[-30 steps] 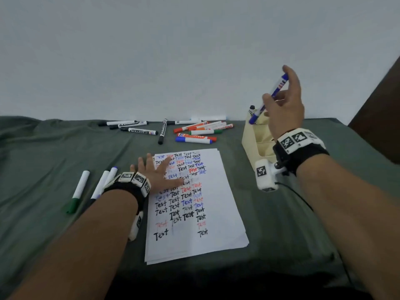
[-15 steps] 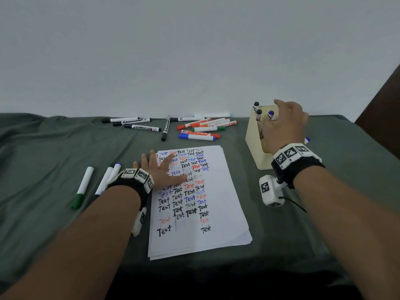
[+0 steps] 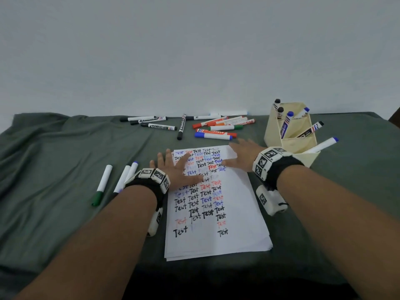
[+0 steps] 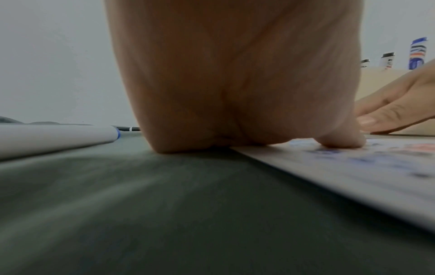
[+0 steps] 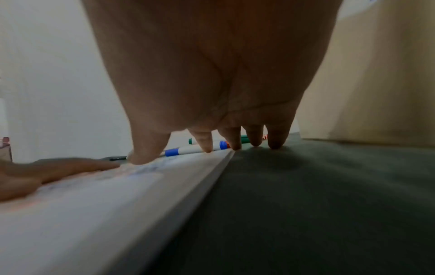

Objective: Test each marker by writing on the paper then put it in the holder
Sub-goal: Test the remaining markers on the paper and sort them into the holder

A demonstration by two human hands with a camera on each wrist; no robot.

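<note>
A stack of white paper [image 3: 233, 213] covered in the word "Test" lies mid-table. My left hand [image 3: 175, 167] lies flat on its upper left edge, fingers spread. My right hand [image 3: 242, 155] rests open on the paper's upper right corner, holding nothing; its fingertips [image 5: 207, 147] touch the sheet edge and cloth. The cream holder [image 3: 291, 135] stands at the right with several markers, a blue one [image 3: 285, 124] among them. A heap of markers [image 3: 214, 126] lies beyond the paper.
Three markers [image 3: 121, 178] lie left of my left wrist on the green cloth [image 3: 54, 159]. Black markers [image 3: 155, 123] are scattered at the back by the white wall. The holder's wall [image 5: 376, 83] is close beside my right hand.
My right hand dropped the blue marker into the holder, then came down and left onto the paper's upper right corner. My left hand stayed put.
</note>
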